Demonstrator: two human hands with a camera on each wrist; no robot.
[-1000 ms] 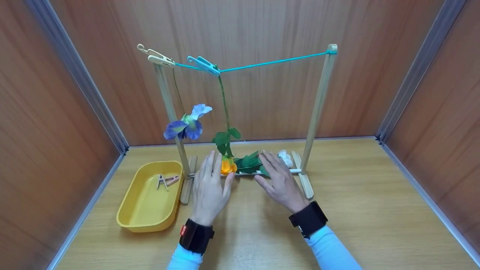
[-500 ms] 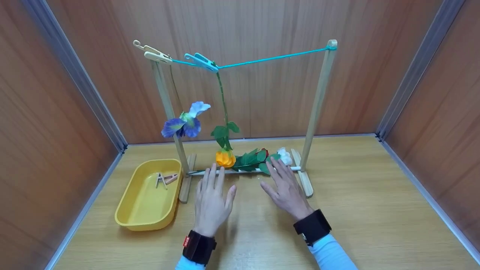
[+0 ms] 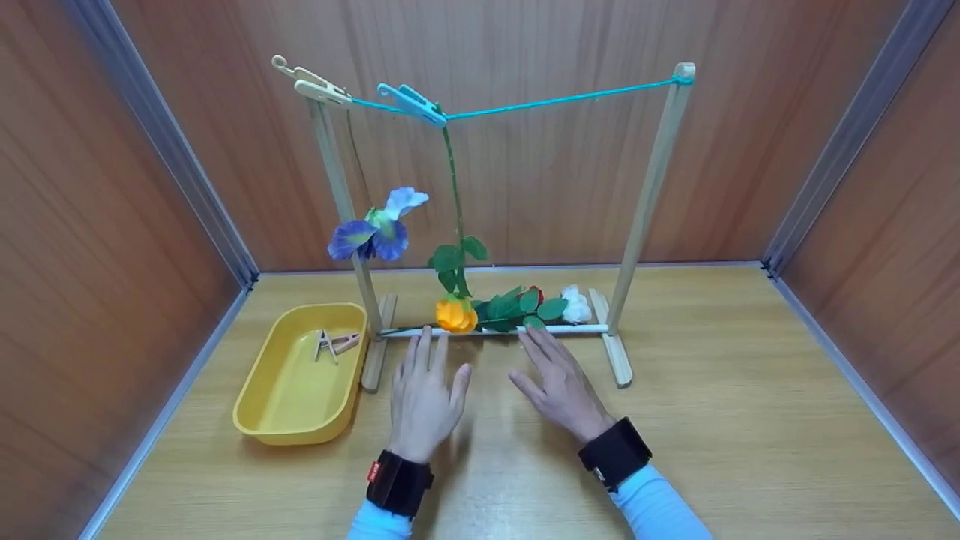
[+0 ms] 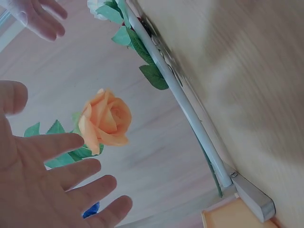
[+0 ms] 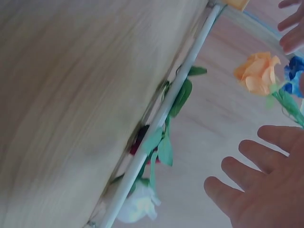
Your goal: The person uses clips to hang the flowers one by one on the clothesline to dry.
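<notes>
My left hand (image 3: 426, 401) is held out with straight fingers and holds nothing, near the low bar of a wooden rack. My right hand (image 3: 562, 390) is spread in the same way, also holding nothing. An orange rose (image 3: 456, 313) hangs head down from a cord (image 3: 555, 100), held by a blue clothespin (image 3: 414, 103). To its left a purple-blue flower (image 3: 375, 231) hangs from a cream clothespin (image 3: 319, 88). A red rose (image 5: 138, 145), mostly hidden by leaves, and a white flower (image 3: 575, 306) lie along the white bar (image 3: 559, 330).
A yellow tray (image 3: 259, 375) with clothespins (image 3: 337, 343) in it stands left of the rack. The rack's right post (image 3: 651, 195) rises from a wooden foot (image 3: 619, 360). Wood-grain panels enclose the table on the sides and back.
Both hands have drawn back from the flowers toward me, uncovering the orange rose and the red one. The head view has tilted slightly. The hanging flowers keep their places on the cord.
</notes>
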